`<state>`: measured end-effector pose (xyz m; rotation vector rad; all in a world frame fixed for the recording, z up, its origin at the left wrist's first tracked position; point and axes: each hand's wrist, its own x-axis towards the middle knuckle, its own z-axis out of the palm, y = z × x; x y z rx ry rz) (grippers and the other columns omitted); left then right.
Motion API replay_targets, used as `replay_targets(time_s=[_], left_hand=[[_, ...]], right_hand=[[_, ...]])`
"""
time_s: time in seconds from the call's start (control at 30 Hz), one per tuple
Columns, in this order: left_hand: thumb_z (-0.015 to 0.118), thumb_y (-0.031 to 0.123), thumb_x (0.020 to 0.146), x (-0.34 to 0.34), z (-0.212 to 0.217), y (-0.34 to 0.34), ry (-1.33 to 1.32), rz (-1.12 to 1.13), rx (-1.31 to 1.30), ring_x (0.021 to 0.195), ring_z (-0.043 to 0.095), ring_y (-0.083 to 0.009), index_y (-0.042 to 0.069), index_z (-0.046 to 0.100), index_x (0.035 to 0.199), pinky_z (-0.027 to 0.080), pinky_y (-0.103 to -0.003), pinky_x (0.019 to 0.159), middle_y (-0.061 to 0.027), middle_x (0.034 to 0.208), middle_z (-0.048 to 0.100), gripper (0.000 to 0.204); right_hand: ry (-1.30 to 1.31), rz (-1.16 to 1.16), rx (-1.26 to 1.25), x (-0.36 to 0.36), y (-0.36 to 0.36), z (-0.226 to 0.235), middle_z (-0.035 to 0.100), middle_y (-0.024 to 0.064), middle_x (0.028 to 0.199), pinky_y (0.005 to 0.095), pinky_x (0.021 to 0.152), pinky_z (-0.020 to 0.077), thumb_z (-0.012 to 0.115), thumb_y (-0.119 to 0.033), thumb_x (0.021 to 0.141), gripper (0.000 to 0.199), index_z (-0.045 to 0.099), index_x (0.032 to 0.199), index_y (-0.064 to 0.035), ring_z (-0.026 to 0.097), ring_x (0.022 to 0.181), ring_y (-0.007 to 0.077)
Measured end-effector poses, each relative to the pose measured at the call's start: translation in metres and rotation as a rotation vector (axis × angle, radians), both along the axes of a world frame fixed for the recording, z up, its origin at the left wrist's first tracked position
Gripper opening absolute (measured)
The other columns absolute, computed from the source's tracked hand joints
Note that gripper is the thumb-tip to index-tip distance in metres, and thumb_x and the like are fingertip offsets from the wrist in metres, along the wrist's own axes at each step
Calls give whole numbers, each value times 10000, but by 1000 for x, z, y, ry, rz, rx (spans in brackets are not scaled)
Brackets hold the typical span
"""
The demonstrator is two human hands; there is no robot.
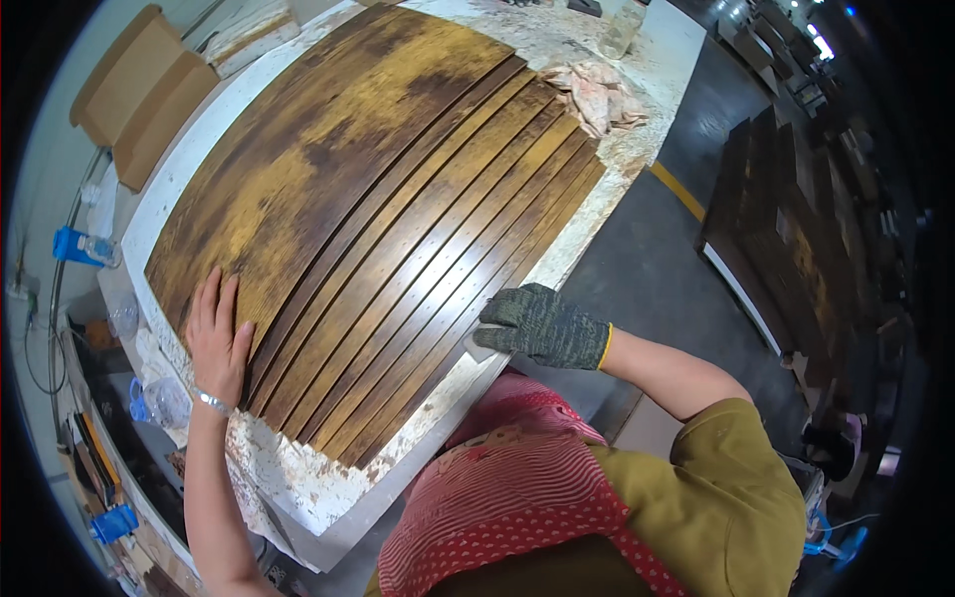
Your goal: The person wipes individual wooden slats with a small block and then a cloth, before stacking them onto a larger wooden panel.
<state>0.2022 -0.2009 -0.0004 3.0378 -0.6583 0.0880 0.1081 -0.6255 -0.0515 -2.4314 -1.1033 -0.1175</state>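
Observation:
My bare left hand, with a bracelet at the wrist, lies with fingers stretched out on the near left end of the top wooden panel. Beneath that brown, dark-mottled panel several more panels are fanned out like steps toward me, light glaring on their middle. My right hand wears a dark grey knit glove with a yellow cuff. Its fingers are closed around a small pale block at the near edge of the table, beside the lowest panel. Most of the block is hidden by the glove.
The panels rest on a white, stain-spattered table. A crumpled pinkish cloth and a glass jar are at its far right. An opened cardboard box stands far left. Dark stacked panels stand on the right across the floor.

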Motion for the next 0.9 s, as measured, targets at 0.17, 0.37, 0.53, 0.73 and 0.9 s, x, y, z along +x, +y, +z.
replay_targets(time_s=[0.17, 0.37, 0.53, 0.73, 0.9], left_hand=[[344, 429, 929, -6, 7, 3, 27, 50, 33, 1372, 206, -316, 110, 348, 1400, 155, -443, 1103, -94, 1488, 252, 569], [320, 451, 933, 3, 5, -6, 47, 21, 12, 1371, 206, -325, 86, 361, 1390, 154, -442, 1106, -111, 1487, 253, 586], [270, 494, 939, -3, 7, 1, 51, 55, 32, 1367, 214, -330, 71, 357, 1391, 148, -442, 1107, -121, 1482, 262, 625], [256, 500, 942, -1, 5, 1, 32, 31, 37, 1365, 219, -333, 70, 357, 1392, 152, -448, 1104, -123, 1482, 264, 630], [268, 490, 943, -5, 9, -2, 45, 46, 39, 1362, 225, -340, 65, 358, 1390, 157, -450, 1102, -128, 1480, 269, 623]], right_hand=[[-14, -211, -48, 34, -95, 8, 587, 164, 1012, 402, 741, 501, 597, -38, 749, 422, 533, 1165, -63, 590, 891, 333], [5, -89, -152, 28, -86, 7, 581, 121, 970, 369, 763, 504, 561, -118, 789, 275, 566, 1061, -79, 584, 898, 285], [-38, -6, -122, 56, -100, 5, 559, 131, 1063, 388, 804, 494, 552, -97, 760, 366, 549, 1125, -73, 556, 998, 295], [-109, -537, -256, 83, -241, 5, 578, 176, 1090, 418, 863, 464, 570, -31, 710, 466, 565, 1171, -98, 549, 1010, 367], [106, -112, -135, 46, -122, 20, 572, 152, 1091, 398, 823, 490, 595, -114, 778, 371, 566, 1142, -52, 577, 985, 322]])
